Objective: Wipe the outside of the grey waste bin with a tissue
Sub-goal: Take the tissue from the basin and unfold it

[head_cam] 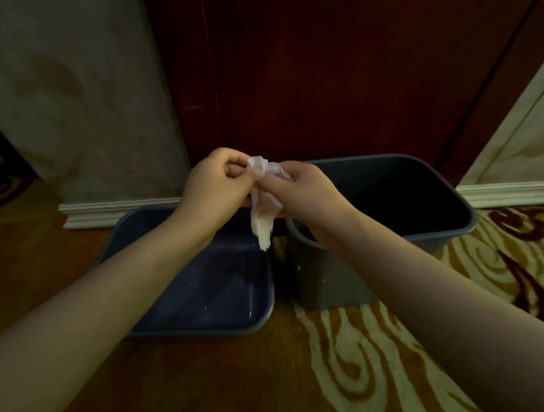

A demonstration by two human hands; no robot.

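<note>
A grey waste bin (333, 282) stands upright on the carpet at centre right, its dark inside open to view. A crumpled white tissue (263, 224) hangs in the air above the bin's left rim. My left hand (216, 182) and my right hand (299, 191) are both pinched on the tissue's top part, close together, with a tail of tissue dangling below them. Neither hand touches the bin.
A shallow blue-grey tray or lid (218, 290) lies flat on the floor just left of the bin. A dark wooden door (330, 75) stands behind, with white skirting boards (110, 212) on both sides. Patterned carpet (367, 357) covers the floor in front.
</note>
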